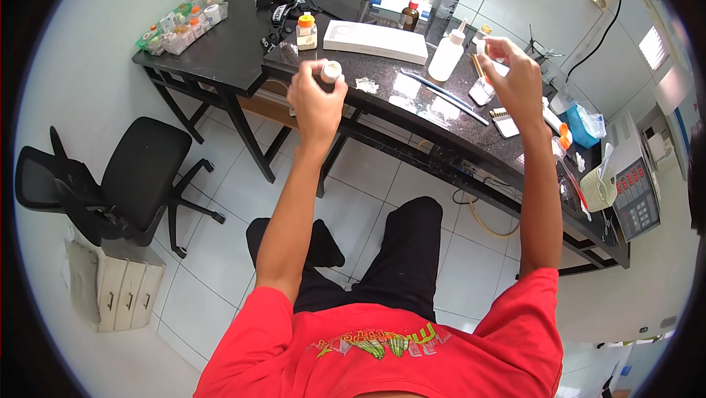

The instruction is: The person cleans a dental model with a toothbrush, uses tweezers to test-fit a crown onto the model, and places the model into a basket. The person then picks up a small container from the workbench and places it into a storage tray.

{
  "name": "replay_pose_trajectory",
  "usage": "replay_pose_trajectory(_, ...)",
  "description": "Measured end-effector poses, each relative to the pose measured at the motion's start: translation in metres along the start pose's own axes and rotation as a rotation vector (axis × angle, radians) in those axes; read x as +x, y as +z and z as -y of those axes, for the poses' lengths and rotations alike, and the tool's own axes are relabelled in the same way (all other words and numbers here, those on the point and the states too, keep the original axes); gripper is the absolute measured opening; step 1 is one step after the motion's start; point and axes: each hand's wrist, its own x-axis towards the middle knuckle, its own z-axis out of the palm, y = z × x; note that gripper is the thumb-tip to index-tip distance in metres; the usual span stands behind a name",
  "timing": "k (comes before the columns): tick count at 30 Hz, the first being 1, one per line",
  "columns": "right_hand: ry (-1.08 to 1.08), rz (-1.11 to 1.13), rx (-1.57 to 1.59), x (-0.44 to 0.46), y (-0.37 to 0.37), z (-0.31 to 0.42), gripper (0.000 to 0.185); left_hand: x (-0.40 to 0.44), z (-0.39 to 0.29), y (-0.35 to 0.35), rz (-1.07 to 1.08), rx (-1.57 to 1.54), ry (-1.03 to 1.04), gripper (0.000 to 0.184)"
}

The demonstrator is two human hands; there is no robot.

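Observation:
My left hand is wrapped round a small round container with a pale top, held above the front edge of the dark worktop. My right hand is raised on the right, thumb and fingers pinched on a small whitish thing too small to make out. Beside that hand stands a white squeeze bottle. A jar with an orange lid is behind my left hand. Between my hands lie a white crumpled scrap and a long dark rod.
A long white box and a brown bottle stand towards the back. At the right are a blue basket and a device with a keypad. Bins of small bottles sit far left, above a black chair.

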Motion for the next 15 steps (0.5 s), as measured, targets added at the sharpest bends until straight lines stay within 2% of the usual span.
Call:
replay_pose_trajectory(4, -0.017, 0.242, 0.487, -0.047, -0.027, 0.072, 0.032, -0.048, -0.042, -0.055, 0.257, -0.489, -0.175, 0.031)
replay_pose_trajectory(8, -0.191, 0.411, 0.565, -0.072, -0.032, 0.1, 0.034, -0.081, -0.071, -0.086, 0.401, -0.764, -0.299, 0.04)
replay_pose_trajectory(15, -0.235, 0.466, 0.781, -0.087, -0.031, 0.112, 0.038, -0.097, -0.101, -0.102, 0.509, -0.994, -0.362, 0.042)
